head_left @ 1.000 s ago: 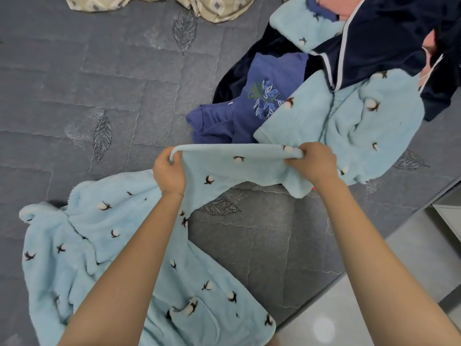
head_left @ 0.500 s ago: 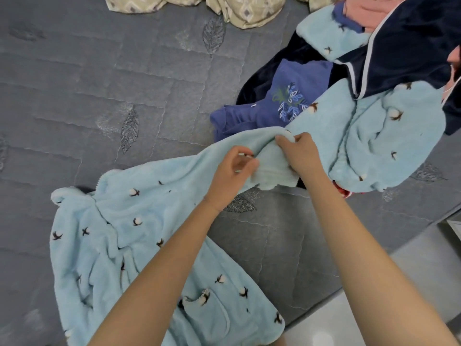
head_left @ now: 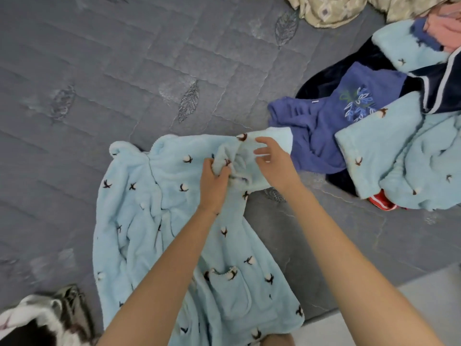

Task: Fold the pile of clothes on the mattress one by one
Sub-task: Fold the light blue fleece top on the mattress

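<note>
The mattress (head_left: 124,71) lies bare along its far and left sides; the pile (head_left: 361,126) blocks the right, the robe (head_left: 149,221) the near edge.

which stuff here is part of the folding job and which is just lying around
Job: blue robe, gripped by left hand; right hand at its sleeve; clothes pile; mattress.
Lying about: beige patterned cloth; black-and-white thing, unclear what.

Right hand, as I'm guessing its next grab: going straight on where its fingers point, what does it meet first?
Probably the bunched sleeve of the light blue robe, just ahead of the right hand, where the left hand grips it; depth is unclear.
</note>
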